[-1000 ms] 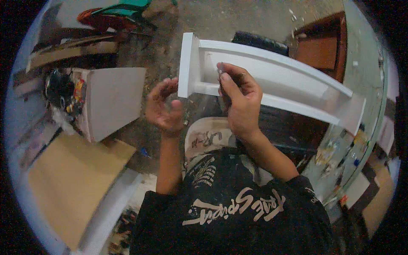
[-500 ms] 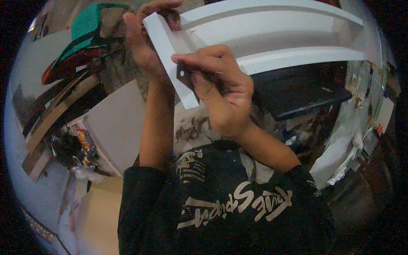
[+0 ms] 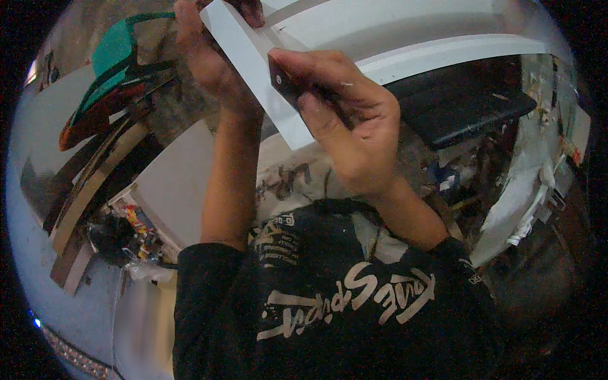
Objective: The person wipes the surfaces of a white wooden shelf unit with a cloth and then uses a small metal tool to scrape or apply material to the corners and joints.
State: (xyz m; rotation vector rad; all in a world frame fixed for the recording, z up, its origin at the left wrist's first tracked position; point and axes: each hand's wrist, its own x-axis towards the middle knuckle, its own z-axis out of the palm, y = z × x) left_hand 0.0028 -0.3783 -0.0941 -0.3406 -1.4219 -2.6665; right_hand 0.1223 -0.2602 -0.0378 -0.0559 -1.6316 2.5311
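A long white panel (image 3: pixel 468 54) with raised edges runs from the upper middle to the upper right. Its flat white end strip (image 3: pixel 256 73) slants down toward my body. My left hand (image 3: pixel 212 69) is wrapped around the far part of this end, some fingers hidden behind it. Between the thumb and fingers of my right hand (image 3: pixel 364 120) is a small dark flat piece with a hole (image 3: pixel 282 81). That piece is against or just over the strip's right edge; I cannot tell if it touches. My right palm and curled fingers hide its rest.
A black flat-topped seat or bench (image 3: pixel 475 114) stands below the panel on the right. At left are a green and orange chair-like object (image 3: pixel 114 57), stacked wood strips (image 3: pixel 95 196) and a pale board (image 3: pixel 183 177). Cluttered small items (image 3: pixel 136 228) lie beside the board.
My right hand has moved the dark piece a little way up along the end strip and tilted it. The whole view has shifted slightly. My left hand keeps its hold.
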